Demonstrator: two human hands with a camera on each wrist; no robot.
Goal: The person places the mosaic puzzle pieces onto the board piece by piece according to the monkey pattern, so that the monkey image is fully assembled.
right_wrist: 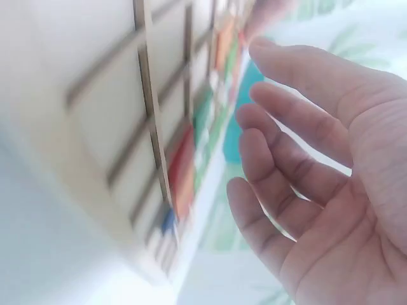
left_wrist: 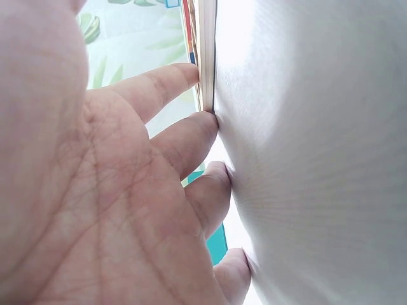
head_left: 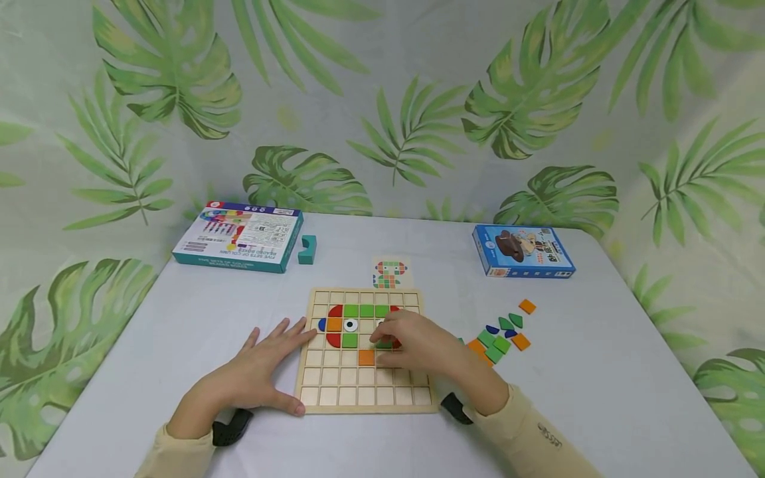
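A wooden grid board (head_left: 329, 396) lies on the table, holding red, green, orange and blue pieces and a white eye piece (head_left: 350, 325). My left hand (head_left: 254, 372) is spread at the board's left side, its fingertips and thumb touching the edge; the left wrist view shows fingers (left_wrist: 184, 140) resting by that edge. Over the board's right half hovers my right hand (head_left: 418, 342), hiding several cells. In the right wrist view its fingers (right_wrist: 296, 121) bend loosely with nothing between them. A single orange square (head_left: 366, 358) sits in a cell just left of it.
A pattern card (head_left: 391, 273) lies behind the board. Loose green, orange and blue pieces (head_left: 495, 353) lie to the right. A white-and-teal box (head_left: 239, 238) and a teal block (head_left: 307, 249) stand back left, a blue box (head_left: 524, 251) back right.
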